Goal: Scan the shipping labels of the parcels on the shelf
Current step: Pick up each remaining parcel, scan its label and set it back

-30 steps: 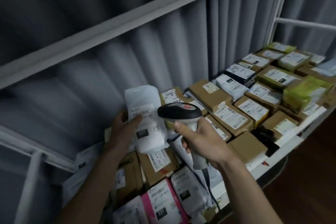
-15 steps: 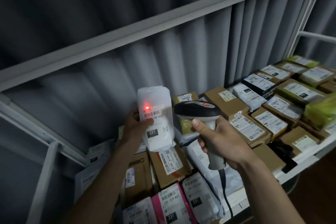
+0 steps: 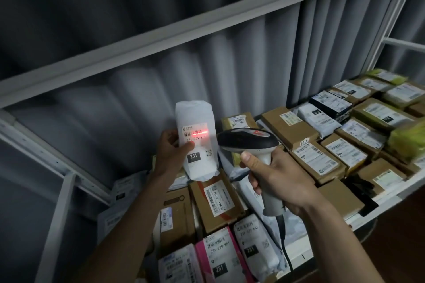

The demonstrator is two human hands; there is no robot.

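At the centre of the frame the left hand (image 3: 171, 153) holds a white poly-bag parcel (image 3: 197, 142) upright above the shelf, fingers behind it and the thumb pressed on the front beside its shipping label (image 3: 195, 133). A red scan line (image 3: 200, 132) lies across the barcode at the top of that label; below it the print reads "231 239 K01", and a black tag lower on the bag reads "231".

Just right of the parcel, the right hand (image 3: 279, 178) grasps the pale handle of a barcode scanner (image 3: 249, 142), fingers wrapped round the grip and the thumb up near the neck. The scanner's black head points left at the label, close to the parcel but not touching it. Its dark cable (image 3: 285, 243) hangs down from the handle's base toward the lower edge of the frame.

Below and to the right, the white metal shelf (image 3: 388, 197) is packed with parcels lying flat, labels up: brown cardboard boxes (image 3: 289, 127), a pink mailer (image 3: 218, 257) at the lower centre marked "231 239 K01", a white bag (image 3: 255, 246) beside it, and yellow-green wrapped packs (image 3: 407, 142) at the right edge. A grey pleated curtain (image 3: 128, 89) fills the background behind the shelf frame.
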